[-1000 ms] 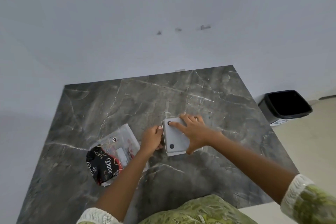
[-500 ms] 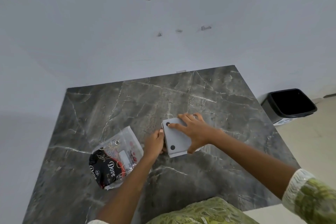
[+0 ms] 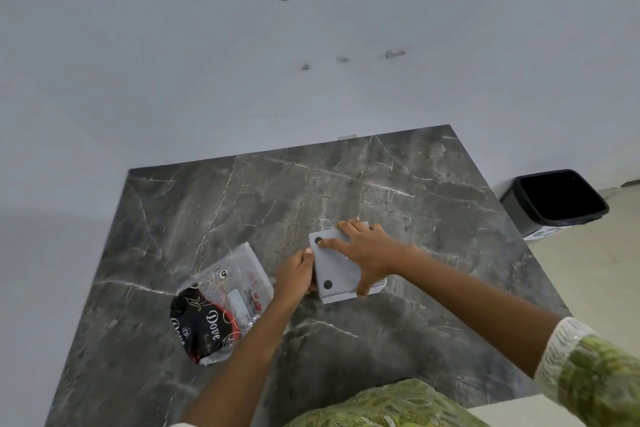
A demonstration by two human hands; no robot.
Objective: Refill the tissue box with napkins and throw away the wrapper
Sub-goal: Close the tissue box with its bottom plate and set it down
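Grey wall (image 3: 173, 62) fills the top half, three dark patches high up and three small marks below them. One dark marble table (image 3: 242, 204) with pale veins, pushed against the wall. One black bin (image 3: 554, 201) on the floor off the table's right far corner, well apart from everything on the table.

One napkin pack (image 3: 218, 305) on the table left of centre: clear wrapper at its far end, black and red printed part at the near end, long axis running near-left to far-right. It lies just left of the left forearm, untouched by either hand.

One grey tissue box (image 3: 341, 269) near table centre, flat panel facing up with two dark round dots showing, one at the far-left corner, one at the near-left corner. Long axis roughly near to far, tilted slightly.

Right hand (image 3: 372, 253) lies flat on top of the box, fingers spread apart; index tip by the far dot, thumb hooked over the near-right edge, other fingers over the far edge. Left hand (image 3: 294, 276) presses against the box's left side, fingers curled together at that edge; whether they grip under a panel cannot be told.

Two green patterned sleeves; the right sleeve (image 3: 588, 378) has a white cuff.
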